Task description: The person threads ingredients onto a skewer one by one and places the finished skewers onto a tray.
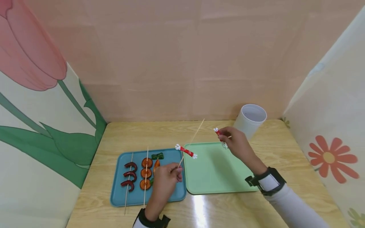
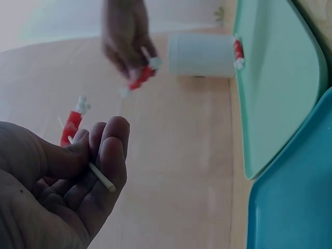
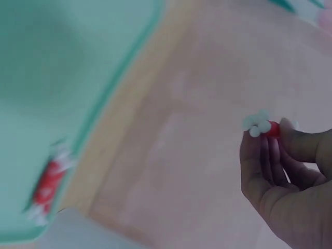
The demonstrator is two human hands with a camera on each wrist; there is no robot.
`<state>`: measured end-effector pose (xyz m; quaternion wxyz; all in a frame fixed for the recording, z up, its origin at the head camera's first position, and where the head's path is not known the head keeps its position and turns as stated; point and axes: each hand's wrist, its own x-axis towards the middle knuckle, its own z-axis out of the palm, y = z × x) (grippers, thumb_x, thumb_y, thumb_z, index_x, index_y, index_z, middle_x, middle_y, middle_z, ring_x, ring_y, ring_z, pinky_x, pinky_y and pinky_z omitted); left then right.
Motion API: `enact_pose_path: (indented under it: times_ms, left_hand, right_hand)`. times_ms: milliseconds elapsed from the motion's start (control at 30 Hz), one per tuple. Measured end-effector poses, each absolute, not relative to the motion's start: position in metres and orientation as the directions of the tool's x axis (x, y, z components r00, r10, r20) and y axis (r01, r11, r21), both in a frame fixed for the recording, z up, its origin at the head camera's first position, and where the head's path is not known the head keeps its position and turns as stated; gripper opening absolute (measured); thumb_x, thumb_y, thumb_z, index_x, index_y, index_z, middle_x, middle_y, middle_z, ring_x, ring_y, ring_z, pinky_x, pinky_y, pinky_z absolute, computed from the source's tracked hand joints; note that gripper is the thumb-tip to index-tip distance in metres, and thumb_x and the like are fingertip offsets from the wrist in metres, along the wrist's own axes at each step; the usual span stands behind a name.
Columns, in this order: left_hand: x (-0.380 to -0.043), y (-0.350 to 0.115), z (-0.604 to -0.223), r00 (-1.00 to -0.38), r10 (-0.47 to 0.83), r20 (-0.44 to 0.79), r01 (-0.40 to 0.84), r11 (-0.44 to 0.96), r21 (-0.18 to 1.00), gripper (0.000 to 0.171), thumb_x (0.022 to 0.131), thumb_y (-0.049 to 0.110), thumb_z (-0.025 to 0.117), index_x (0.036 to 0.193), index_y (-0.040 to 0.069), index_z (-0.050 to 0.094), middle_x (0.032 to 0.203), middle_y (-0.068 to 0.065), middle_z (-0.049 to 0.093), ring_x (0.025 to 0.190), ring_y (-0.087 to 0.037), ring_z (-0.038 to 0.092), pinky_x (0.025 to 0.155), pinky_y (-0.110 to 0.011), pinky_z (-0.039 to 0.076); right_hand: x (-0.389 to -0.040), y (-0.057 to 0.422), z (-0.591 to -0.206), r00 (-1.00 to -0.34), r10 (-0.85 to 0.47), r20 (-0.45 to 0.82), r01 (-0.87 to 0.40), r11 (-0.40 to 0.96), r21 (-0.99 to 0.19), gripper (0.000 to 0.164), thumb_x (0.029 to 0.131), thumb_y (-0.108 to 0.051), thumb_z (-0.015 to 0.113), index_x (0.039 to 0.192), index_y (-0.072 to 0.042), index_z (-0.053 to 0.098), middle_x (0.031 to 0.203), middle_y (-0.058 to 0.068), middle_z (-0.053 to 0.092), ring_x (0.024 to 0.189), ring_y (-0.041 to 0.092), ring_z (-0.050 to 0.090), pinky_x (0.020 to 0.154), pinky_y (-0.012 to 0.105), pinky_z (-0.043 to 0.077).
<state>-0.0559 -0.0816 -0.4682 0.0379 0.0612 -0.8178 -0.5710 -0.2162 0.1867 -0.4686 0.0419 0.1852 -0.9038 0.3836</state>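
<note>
My left hand (image 1: 164,181) pinches a thin wooden skewer (image 1: 197,131) near its lower end, and the skewer slants up to the right. Threaded crosswise on it is a red stick-shaped piece with white knobby ends (image 1: 186,151). Between thumb and fingertips, my right hand (image 1: 238,142) grips a second such red piece (image 3: 272,129), held above the green tray (image 1: 211,186) and apart from the skewer. A third red piece (image 3: 47,187) lies near the green tray's edge, mostly hidden by the right hand in the head view.
On the blue tray (image 1: 115,193) at the left lie skewers with curved brown pieces (image 1: 130,174) and round orange-brown slices (image 1: 146,173), beside partly hidden green and orange pieces (image 1: 157,156). A white cup (image 1: 248,122) stands behind the green tray, near the back wall.
</note>
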Motion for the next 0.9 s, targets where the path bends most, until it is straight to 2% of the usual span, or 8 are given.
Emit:
enact_pose_path:
  times_ms: [133, 200, 333, 400, 533, 667, 900]
  left_hand:
    - [-0.056, -0.08, -0.47, -0.994, -0.108, 0.0, -0.04, 0.373, 0.927, 0.011, 0.096, 0.004, 0.068, 0.095, 0.0, 0.078, 0.071, -0.013, 0.072, 0.06, -0.011, 0.069, 0.054, -0.019, 0.058]
    - [-0.056, -0.079, -0.47, -0.996, -0.093, -0.003, -0.039, 0.384, 0.922, 0.011, 0.096, 0.003, 0.068, 0.097, -0.001, 0.079, 0.072, -0.013, 0.072, 0.06, -0.01, 0.069, 0.055, -0.019, 0.058]
    - [-0.055, -0.078, -0.472, -0.998, -0.061, 0.019, -0.009, 0.438, 0.899, 0.01, 0.095, 0.003, 0.069, 0.093, 0.001, 0.079, 0.069, -0.005, 0.07, 0.059, -0.007, 0.067, 0.055, -0.017, 0.057]
    - [-0.055, -0.078, -0.473, -0.998, -0.047, 0.039, 0.013, 0.462, 0.887, 0.011, 0.095, 0.002, 0.069, 0.09, 0.004, 0.079, 0.067, -0.001, 0.069, 0.058, -0.006, 0.066, 0.055, -0.017, 0.057]
    - [-0.054, -0.078, -0.475, -0.997, -0.025, 0.075, 0.053, 0.493, 0.868, 0.014, 0.095, 0.001, 0.069, 0.087, 0.007, 0.078, 0.066, -0.002, 0.07, 0.056, -0.004, 0.064, 0.056, -0.018, 0.056]
    - [-0.054, -0.078, -0.475, -0.997, -0.012, 0.078, 0.061, 0.508, 0.86, 0.015, 0.095, 0.001, 0.068, 0.087, 0.007, 0.078, 0.068, -0.006, 0.071, 0.056, -0.004, 0.064, 0.057, -0.018, 0.055]
    - [-0.054, -0.078, -0.475, -0.997, -0.017, 0.076, 0.057, 0.512, 0.857, 0.014, 0.095, 0.0, 0.067, 0.088, 0.007, 0.078, 0.068, -0.003, 0.071, 0.056, -0.003, 0.063, 0.056, -0.017, 0.055]
  right_hand:
    - [-0.206, 0.178, -0.44, -0.942, -0.274, 0.194, -0.323, 0.582, -0.747, 0.022, 0.1, -0.011, 0.065, 0.12, 0.0, 0.066, 0.106, 0.016, 0.071, 0.093, 0.027, 0.068, 0.09, 0.047, 0.061]
    - [-0.202, 0.175, -0.429, -0.945, -0.272, 0.183, -0.309, 0.553, -0.774, 0.023, 0.1, -0.012, 0.066, 0.12, 0.0, 0.066, 0.105, 0.015, 0.069, 0.094, 0.026, 0.067, 0.09, 0.037, 0.062]
    - [-0.195, 0.17, -0.409, -0.948, -0.261, 0.184, -0.299, 0.518, -0.802, 0.025, 0.099, -0.015, 0.067, 0.12, -0.001, 0.067, 0.104, 0.015, 0.069, 0.094, 0.026, 0.066, 0.08, 0.015, 0.058]
    - [-0.192, 0.169, -0.402, -0.946, -0.254, 0.199, -0.306, 0.505, -0.807, 0.024, 0.098, -0.014, 0.068, 0.119, -0.001, 0.068, 0.104, 0.015, 0.069, 0.094, 0.026, 0.065, 0.078, 0.009, 0.055]
    - [-0.19, 0.166, -0.393, -0.938, -0.254, 0.234, -0.33, 0.465, -0.822, 0.023, 0.097, -0.011, 0.068, 0.118, 0.0, 0.068, 0.104, 0.015, 0.068, 0.093, 0.024, 0.065, 0.082, 0.007, 0.054]
    - [-0.188, 0.164, -0.389, -0.933, -0.257, 0.252, -0.345, 0.439, -0.83, 0.024, 0.096, -0.01, 0.069, 0.118, 0.0, 0.068, 0.104, 0.015, 0.069, 0.091, 0.018, 0.066, 0.081, 0.011, 0.057]
    - [-0.189, 0.164, -0.387, -0.931, -0.255, 0.263, -0.354, 0.443, -0.824, 0.024, 0.095, -0.01, 0.071, 0.118, -0.001, 0.07, 0.102, 0.014, 0.07, 0.085, 0.011, 0.067, 0.074, 0.013, 0.058]
